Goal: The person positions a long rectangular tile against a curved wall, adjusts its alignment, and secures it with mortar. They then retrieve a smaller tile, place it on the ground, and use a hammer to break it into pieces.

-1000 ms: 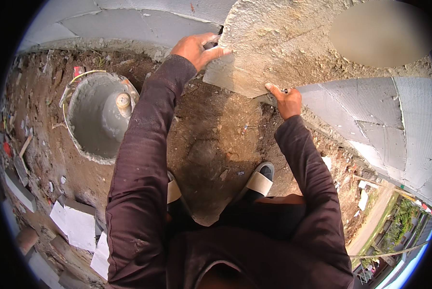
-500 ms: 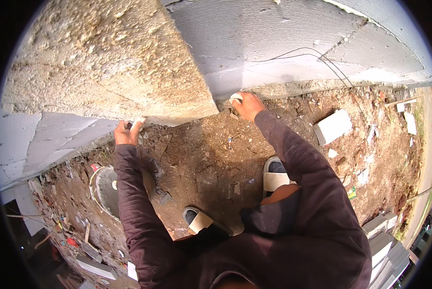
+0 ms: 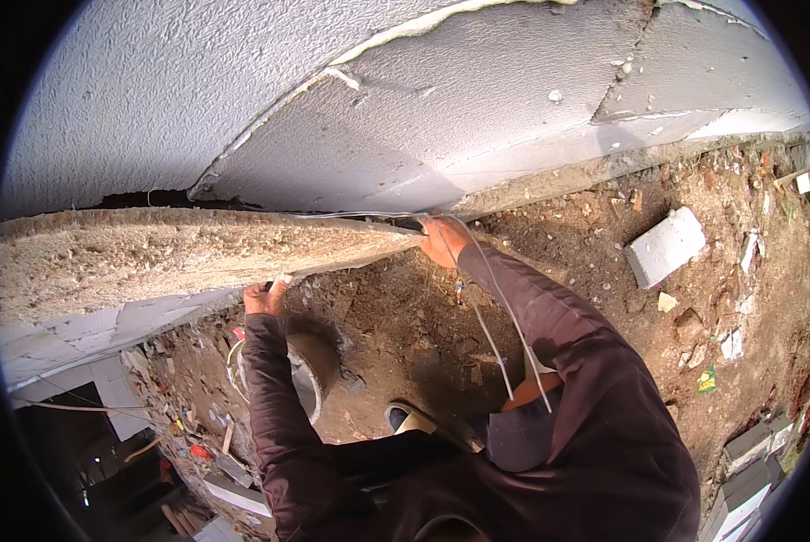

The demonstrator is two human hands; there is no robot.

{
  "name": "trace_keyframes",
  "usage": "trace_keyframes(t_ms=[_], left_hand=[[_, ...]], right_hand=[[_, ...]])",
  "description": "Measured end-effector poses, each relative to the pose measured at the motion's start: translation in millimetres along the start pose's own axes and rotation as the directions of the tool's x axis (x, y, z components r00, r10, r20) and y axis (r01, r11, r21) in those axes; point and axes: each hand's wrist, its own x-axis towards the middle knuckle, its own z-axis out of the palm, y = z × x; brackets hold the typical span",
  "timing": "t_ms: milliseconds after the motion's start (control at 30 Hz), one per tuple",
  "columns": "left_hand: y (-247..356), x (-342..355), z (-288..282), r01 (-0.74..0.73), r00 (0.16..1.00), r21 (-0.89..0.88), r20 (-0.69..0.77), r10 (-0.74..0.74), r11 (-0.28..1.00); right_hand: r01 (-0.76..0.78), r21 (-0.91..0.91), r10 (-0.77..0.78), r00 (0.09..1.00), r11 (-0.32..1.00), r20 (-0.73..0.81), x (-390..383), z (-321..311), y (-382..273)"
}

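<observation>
A large rough tan panel (image 3: 179,248) with a crumbly, mortar-like face lies before the pale block wall (image 3: 477,108), seen at a steep slant. My left hand (image 3: 267,296) is closed on its lower edge, the fingers partly hidden behind it. At the panel's right corner, my right hand (image 3: 443,240) is closed round the edge. A thin grey wire (image 3: 486,325) runs along the panel's upper edge to the right hand, and its two ends hang over my right forearm. Whether the fingers also grip the wire, I cannot tell.
By my left forearm stands a bucket (image 3: 307,384) with grey material inside. A white block (image 3: 665,247) lies on the rubble-strewn soil to the right. Several grey blocks (image 3: 753,452) are stacked at the lower right. A dark opening (image 3: 71,443) shows at the lower left.
The panel has tilted, its broad face now narrow in view and more wall showing above it. The wire, formerly against the wall, now hangs across my right forearm. Both hands remain at the panel's edge.
</observation>
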Motion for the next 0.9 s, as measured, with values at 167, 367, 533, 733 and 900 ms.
trace_keyframes(t_ms=[167, 367, 533, 733, 900], left_hand=[[70.0, -4.2, 14.8, -0.036, 0.998, 0.011, 0.056, 0.036, 0.999], [74.0, -8.0, 15.9, 0.056, 0.998, 0.097, 0.013, -0.058, 0.994], [66.1, -19.8, 10.6, -0.053, 0.980, 0.262, -0.169, 0.100, 0.963], [4.6, -53.4, -37.7, -0.181, 0.881, 0.483, -0.309, 0.359, 0.857], [-85.3, -113.9, -97.6, 0.133, 0.988, 0.509, -0.005, -0.152, 0.851]], right_hand=[[-0.054, 0.146, 0.052, 0.998, 0.988, 0.017, 2.8, -29.7, 18.3], [-0.033, 0.244, 0.044, 0.998, 0.969, -0.040, 9.0, -30.7, 37.6], [-0.022, 0.122, 0.029, 0.998, 0.992, -0.055, -8.9, -22.8, 15.4], [0.010, -0.023, -0.014, 0.985, 1.000, -0.172, -14.3, 34.3, -32.1], [0.031, -0.334, -0.164, 0.911, 0.942, -0.379, -22.6, 101.9, -84.9]])
